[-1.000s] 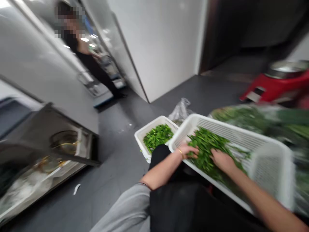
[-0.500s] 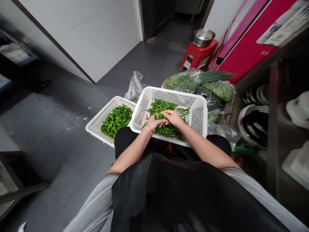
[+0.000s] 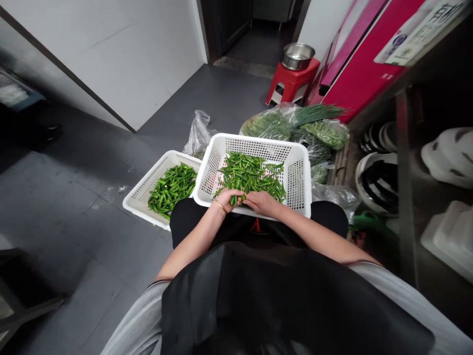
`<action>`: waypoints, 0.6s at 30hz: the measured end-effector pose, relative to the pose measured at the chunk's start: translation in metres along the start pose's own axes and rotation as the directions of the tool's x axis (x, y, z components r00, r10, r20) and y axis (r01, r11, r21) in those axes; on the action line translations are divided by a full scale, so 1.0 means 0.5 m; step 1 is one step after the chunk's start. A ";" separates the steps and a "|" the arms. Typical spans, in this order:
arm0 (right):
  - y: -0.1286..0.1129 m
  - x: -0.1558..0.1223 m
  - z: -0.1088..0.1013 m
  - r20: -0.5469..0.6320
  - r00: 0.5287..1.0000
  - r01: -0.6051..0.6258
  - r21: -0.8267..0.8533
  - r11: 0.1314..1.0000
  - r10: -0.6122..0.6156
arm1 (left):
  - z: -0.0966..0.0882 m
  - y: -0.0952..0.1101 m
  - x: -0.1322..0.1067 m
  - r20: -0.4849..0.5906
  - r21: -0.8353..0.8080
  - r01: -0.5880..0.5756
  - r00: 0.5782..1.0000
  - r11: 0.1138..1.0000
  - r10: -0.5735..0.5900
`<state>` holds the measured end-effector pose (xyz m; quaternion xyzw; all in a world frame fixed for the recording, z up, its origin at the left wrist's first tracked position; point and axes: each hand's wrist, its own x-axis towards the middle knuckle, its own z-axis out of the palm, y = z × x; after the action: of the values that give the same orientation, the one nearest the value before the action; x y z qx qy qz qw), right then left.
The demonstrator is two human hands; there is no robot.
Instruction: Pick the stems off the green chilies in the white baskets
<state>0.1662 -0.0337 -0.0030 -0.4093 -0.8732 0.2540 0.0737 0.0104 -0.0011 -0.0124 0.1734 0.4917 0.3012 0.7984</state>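
Observation:
A white perforated basket rests across my lap, with many loose green chili peppers in it. Over its near rim, my left hand is closed around a few green chilies. My right hand meets it there, thumb and fingertips pinched at the ends of those chilies. Its fingertips are partly hidden. A second white basket stands on my left, partly behind the first, holding a heap of green chilies.
Bagged leafy greens and long green stalks lie beyond the basket. Behind them stands a red stool bearing a metal bowl. A metal shelf with dishes is at the right. A white wall panel rises ahead left.
Both hands have drawn back toward me, from over the pile to the basket's near rim, with chilies in them. The whole view has shifted slightly.

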 end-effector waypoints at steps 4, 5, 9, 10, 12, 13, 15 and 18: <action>-0.008 0.006 -0.048 0.302 0.942 0.172 -0.066 0.983 -0.144 | -0.001 0.005 0.006 0.046 0.063 0.045 0.998 0.997 -0.048; 0.004 0.016 -0.061 0.364 0.924 0.158 -0.087 0.984 -0.117 | -0.006 0.010 0.010 0.050 0.084 0.009 0.999 0.996 -0.013; 0.112 0.072 -0.087 0.292 0.924 -0.123 -0.385 0.915 0.247 | -0.035 0.042 0.039 -0.007 0.171 -0.198 0.979 0.965 0.203; 0.144 0.084 -0.084 0.239 0.929 -0.159 -0.435 0.886 0.284 | -0.038 0.050 0.048 -0.037 0.219 -0.236 0.968 0.947 0.249; 0.191 0.098 -0.065 0.198 0.941 -0.154 -0.471 0.868 0.274 | -0.029 0.058 0.059 -0.103 0.358 -0.278 0.937 0.891 0.334; 0.204 0.099 -0.052 0.208 0.948 -0.121 -0.461 0.879 0.240 | -0.017 0.058 0.060 -0.135 0.447 -0.282 0.917 0.849 0.376; 0.211 0.094 -0.027 0.197 0.956 -0.113 -0.443 0.889 0.219 | 0.007 0.052 0.054 -0.193 0.536 -0.270 0.883 0.800 0.427; 0.205 0.075 -0.004 0.088 0.985 -0.114 -0.328 0.938 0.151 | -0.009 0.056 0.034 -0.298 0.549 -0.269 0.822 0.791 0.486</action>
<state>0.2117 0.0504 -0.0561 -0.4589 -0.8761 0.1349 -0.0601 0.0035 0.0310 -0.0098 0.3946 0.6660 0.3559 0.5235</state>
